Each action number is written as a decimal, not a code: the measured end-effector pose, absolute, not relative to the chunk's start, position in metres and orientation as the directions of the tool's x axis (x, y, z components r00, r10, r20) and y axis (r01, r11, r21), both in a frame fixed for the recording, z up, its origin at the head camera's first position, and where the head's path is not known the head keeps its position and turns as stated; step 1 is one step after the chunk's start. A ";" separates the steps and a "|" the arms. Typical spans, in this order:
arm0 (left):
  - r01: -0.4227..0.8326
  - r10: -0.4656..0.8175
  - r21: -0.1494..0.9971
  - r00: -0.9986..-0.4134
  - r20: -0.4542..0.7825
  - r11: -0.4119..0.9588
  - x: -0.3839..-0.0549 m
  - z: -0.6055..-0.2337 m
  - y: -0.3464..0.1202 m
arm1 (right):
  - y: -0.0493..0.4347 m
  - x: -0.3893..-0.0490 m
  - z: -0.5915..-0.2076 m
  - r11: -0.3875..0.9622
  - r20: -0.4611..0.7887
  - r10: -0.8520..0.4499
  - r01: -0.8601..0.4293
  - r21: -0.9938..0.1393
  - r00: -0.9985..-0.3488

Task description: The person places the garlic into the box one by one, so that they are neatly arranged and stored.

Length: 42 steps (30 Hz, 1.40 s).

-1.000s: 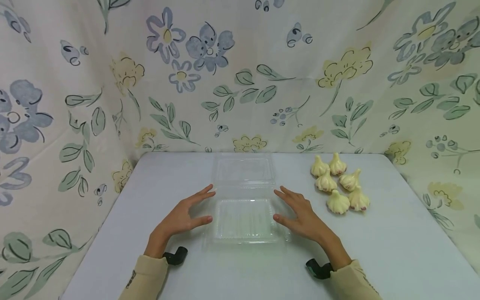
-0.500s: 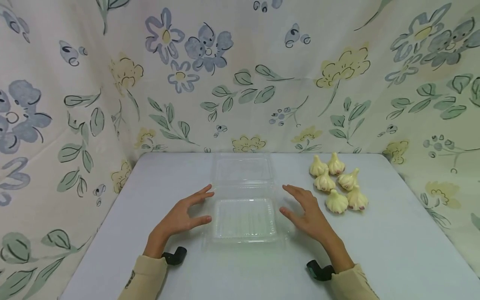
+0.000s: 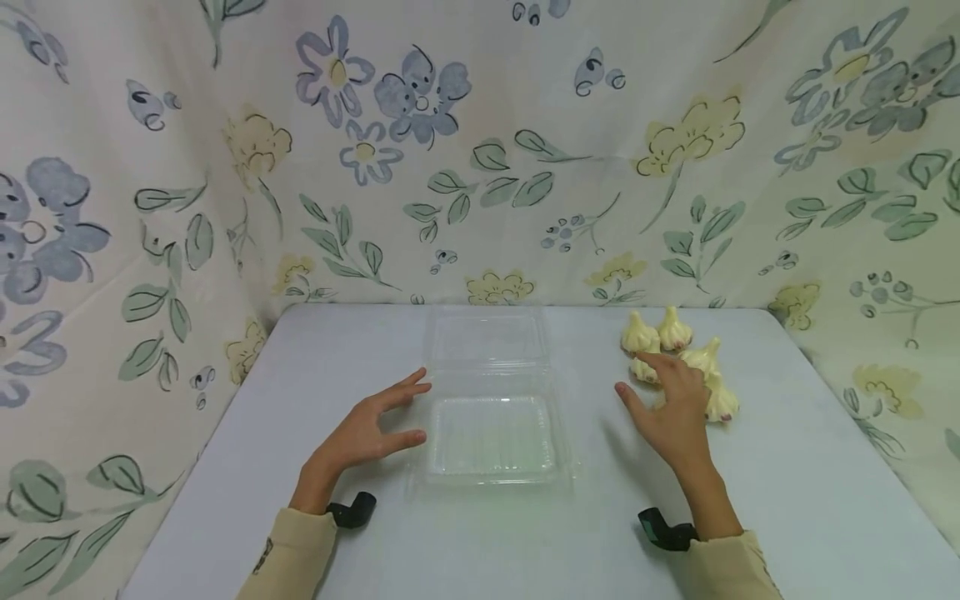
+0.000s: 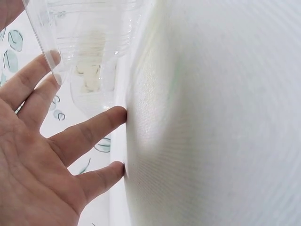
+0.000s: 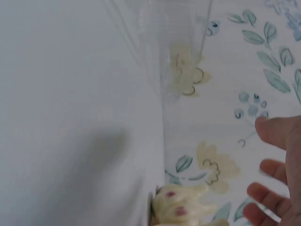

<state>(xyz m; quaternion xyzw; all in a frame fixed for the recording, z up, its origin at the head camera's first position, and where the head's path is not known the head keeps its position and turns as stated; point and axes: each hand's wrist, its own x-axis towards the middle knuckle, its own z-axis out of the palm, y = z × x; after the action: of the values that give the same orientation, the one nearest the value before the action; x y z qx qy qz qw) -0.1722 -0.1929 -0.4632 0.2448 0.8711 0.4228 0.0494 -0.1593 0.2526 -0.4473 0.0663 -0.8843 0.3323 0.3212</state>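
Because the garlic bulbs [image 3: 641, 333] are crowding together to the right of the clear container [image 3: 491, 482], any grasp on one is probably risking a knock to its neighbours, and their rounded sides could be letting them roll farther from the container. Smooth-looking skins are perhaps adding a second risk: a loose pinch could be dropping a bulb short of the container. The container itself is looking thin and light, so an uneven push from the left hand [image 3: 363, 429] could be sliding or tipping it, and its lid [image 3: 489, 340], lying open on the container's far side, could be swinging over after a bump.

At the container's left side, the left hand is holding nothing, its fingers spread and thumb apart; in the left wrist view two fingertips are overlapping the clear edge, though whether they are pressing on it I cannot tell. Well to the container's right, the right hand [image 3: 675, 417] is hovering with fingers parted, pinching nothing. From the head it is hiding some of the bulbs, the others showing just beyond it; the right wrist view is showing a gap between fingers and bulb. On the white table [image 3: 225, 500], the container is lying between the hands.
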 end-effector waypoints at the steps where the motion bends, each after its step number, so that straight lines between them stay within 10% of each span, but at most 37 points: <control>1: 0.387 0.471 0.759 -0.874 0.121 0.523 -0.172 -0.464 -0.193 | 0.256 -0.159 -0.447 0.783 0.600 0.122 -0.295 -0.548 -0.791; 16: 0.384 0.468 0.754 -0.876 0.116 0.532 -0.173 -0.466 -0.194 | 0.288 -0.147 -0.444 0.830 0.372 0.272 0.022 -0.557 -0.888; 42: 0.368 0.455 0.762 -0.884 0.109 0.533 -0.174 -0.466 -0.194 | 0.309 -0.139 -0.465 0.882 0.257 0.201 0.061 -0.467 -0.945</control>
<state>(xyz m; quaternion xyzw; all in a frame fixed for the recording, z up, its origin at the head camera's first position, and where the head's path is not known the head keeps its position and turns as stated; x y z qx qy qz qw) -0.1737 -0.1941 -0.4657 0.2353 0.8740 0.4221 0.0513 -0.1389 0.3091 -0.4646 -0.0684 -0.9583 0.2327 0.1508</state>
